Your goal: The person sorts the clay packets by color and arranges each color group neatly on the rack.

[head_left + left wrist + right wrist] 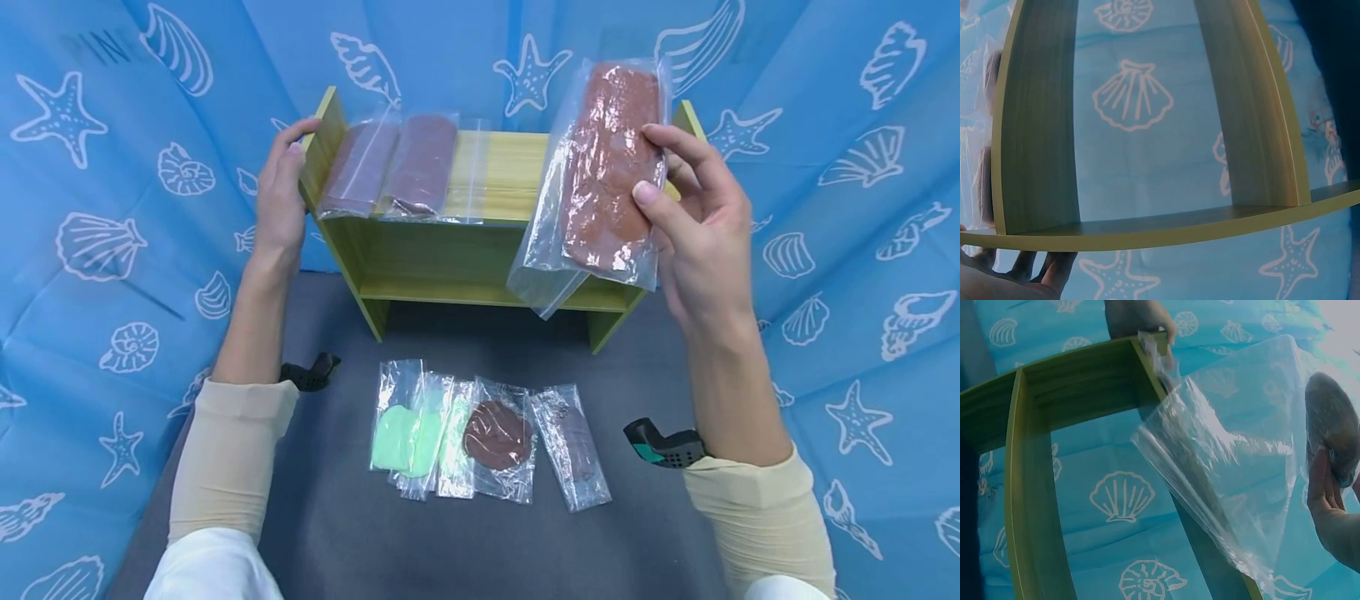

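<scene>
The right hand [701, 212] pinches a bagged reddish-brown slab [615, 175] between thumb and fingers, raised over the right part of the wooden shelf unit [517, 167], whose top holds two bagged purplish-brown slabs [423, 162] at the left. The left hand [283, 187] rests extended fingers against the left side panel [324, 150]. This looks like loading the top (the slab isn't down yet); next probably calls for lowering it with its loose plastic controlled

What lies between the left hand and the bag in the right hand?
From the left hand to the held bag, the head view shows the shelf's end panel, one bag, a second bag, then a bare strip of top board.
</scene>
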{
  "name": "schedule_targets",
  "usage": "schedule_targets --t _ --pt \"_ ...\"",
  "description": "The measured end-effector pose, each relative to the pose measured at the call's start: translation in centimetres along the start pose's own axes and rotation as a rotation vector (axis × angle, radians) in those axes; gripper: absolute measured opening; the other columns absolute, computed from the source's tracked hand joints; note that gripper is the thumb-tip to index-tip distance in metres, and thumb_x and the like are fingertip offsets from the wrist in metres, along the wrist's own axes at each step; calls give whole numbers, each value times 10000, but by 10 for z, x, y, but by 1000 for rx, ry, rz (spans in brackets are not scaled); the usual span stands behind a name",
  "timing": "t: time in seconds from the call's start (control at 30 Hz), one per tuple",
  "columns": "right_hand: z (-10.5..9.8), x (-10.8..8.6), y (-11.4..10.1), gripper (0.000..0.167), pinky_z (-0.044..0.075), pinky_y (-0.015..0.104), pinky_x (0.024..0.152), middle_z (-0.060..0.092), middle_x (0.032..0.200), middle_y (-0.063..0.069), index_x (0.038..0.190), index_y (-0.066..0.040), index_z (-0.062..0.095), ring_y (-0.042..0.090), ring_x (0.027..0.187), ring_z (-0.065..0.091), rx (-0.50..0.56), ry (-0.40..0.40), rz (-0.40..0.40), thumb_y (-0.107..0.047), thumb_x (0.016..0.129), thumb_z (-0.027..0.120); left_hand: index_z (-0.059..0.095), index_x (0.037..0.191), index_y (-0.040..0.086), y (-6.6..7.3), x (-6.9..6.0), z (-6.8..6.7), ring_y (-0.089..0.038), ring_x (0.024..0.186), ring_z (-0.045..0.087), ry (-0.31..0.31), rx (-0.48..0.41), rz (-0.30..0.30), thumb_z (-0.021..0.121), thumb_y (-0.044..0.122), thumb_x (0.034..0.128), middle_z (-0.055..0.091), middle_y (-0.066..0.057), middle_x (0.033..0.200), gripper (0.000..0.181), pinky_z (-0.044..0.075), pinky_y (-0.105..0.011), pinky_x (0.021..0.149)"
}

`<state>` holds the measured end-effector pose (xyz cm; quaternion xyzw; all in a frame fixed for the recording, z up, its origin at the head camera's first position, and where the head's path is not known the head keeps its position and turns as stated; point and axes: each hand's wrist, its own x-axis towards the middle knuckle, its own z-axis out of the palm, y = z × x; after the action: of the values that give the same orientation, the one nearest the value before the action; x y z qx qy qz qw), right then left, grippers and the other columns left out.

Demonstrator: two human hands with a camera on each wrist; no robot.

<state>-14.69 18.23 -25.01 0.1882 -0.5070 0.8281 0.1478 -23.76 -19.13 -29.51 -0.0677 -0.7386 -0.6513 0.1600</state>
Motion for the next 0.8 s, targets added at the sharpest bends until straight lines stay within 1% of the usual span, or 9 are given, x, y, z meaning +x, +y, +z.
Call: schedule_targets --t 0.07,0.17,0.33,0.5,0.7,0.73,0.77,0.8 --pt "0 5 1 424 572 379 802 480 1226 247 1271 37 617 305 1016 596 -1 2 34 166 867 602 531 1407 242 0 0 0 -194 1054 479 0 2 -2 330 345 1061 482 -40 1224 413 374 -345 872" --pt "1 13 4 427 569 375 799 478 1275 233 1284 21 624 298 988 619 -37 1 75 153 878 615 527 1411 239 0 0 0 -195 1063 475 -2 1 -1 325 343 1060 477 -39 1235 418 374 -351 872" --pt "1 24 11 441 573 333 780 487 1286 219 1295 -6 632 274 926 644 -79 -1 135 132 877 648 524 1413 237 0 0 0 -195 1076 469 -2 6 4 318 343 1060 471 -35 1245 422 371 -358 876" --pt "-1 37 19 453 573 301 764 497 1297 183 1291 -46 650 253 940 642 -142 20 192 109 866 682 523 1413 235 -1 0 -1 -199 1089 464 -3 3 1 314 337 1060 463 -31 1274 422 370 -366 884" --pt "-1 52 27 465 554 245 783 509 1325 125 1291 -82 661 215 937 625 -178 44 266 97 863 696 520 1415 229 0 0 0 -195 1081 469 -2 7 7 311 329 1061 468 -32 1266 423 370 -357 889" --pt "-1 54 28 465 548 221 752 517 1321 125 1293 -91 662 204 907 625 -196 41 271 90 866 696 521 1414 228 0 0 0 -194 1075 470 -2 6 7 310 327 1061 469 -32 1260 423 369 -355 888" --pt "0 55 28 464 546 216 747 518 1329 123 1297 -94 660 202 902 627 -208 33 275 85 871 693 522 1414 227 0 0 0 -192 1070 472 -2 8 10 308 326 1061 471 -32 1254 424 370 -352 885" --pt "0 57 29 464 534 189 689 526 1331 119 1299 -109 661 193 875 626 -226 31 286 74 875 695 523 1413 225 0 0 0 -195 1060 475 -1 5 11 309 323 1061 474 -37 1245 423 371 -351 882"
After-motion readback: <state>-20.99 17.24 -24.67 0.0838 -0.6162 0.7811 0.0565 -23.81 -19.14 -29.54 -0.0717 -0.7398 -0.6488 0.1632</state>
